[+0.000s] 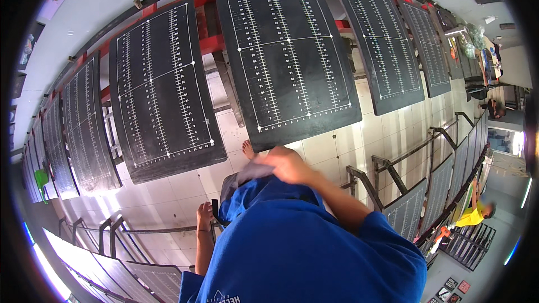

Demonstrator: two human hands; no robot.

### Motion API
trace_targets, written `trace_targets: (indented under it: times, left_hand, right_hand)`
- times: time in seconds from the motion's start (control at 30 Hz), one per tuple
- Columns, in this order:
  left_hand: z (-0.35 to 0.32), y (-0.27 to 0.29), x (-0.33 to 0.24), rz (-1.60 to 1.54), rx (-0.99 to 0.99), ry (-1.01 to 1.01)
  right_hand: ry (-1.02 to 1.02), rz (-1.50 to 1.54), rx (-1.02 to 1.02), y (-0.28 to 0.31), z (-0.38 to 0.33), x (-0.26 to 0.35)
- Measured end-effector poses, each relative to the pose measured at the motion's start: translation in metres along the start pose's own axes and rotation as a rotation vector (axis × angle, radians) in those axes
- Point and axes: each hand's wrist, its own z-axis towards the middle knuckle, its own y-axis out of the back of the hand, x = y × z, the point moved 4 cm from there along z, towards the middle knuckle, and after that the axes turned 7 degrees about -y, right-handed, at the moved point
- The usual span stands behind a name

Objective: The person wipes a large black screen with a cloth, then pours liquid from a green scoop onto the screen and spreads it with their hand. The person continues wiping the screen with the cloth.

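My right hand (pixel 287 165) is in front of my waist, blurred by motion, with its fingers closed on a grey cloth (pixel 247 175). The cloth hangs to the left of that hand, over the lower part of my blue shirt. Low at my left side, my left hand (pixel 204 216) has bent fingers beside a small dark flat object (pixel 215 210); its grip is partly hidden. Ahead of me lies a black board (pixel 314 78) with white ruled scales and a white outline. A second black board (pixel 185 113) of the same kind lies to its left.
More ruled boards stand in the row, such as one black board (pixel 387 50) on the right, on a red and black frame (pixel 212 44). Behind me are further boards on black metal racks (pixel 387 168). A person in yellow (pixel 473 216) is at the far right. The floor (pixel 185 191) is tiled.
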Motion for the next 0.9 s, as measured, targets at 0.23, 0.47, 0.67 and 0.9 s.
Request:
trace_targets:
  times: [0.23,0.47,0.67,0.9]
  left_hand:
    - [0.003,-0.003,0.042,0.163,0.072,-0.067]
    - [0.007,-0.024,0.005,-0.021,0.037,-0.052]
    - [-0.001,-0.019,0.004,0.097,0.054,-0.095]
    - [-0.010,-0.032,-0.020,-0.051,-0.028,0.000]
  right_hand:
    - [-0.697,-0.202,-0.925,0.073,-0.062,-0.150]
    - [0.004,0.350,-0.193,0.039,-0.019,-0.051]
    - [-0.701,0.059,-1.064,0.177,-0.021,-0.188]
    - [-0.069,0.057,0.089,-0.008,0.079,0.009]
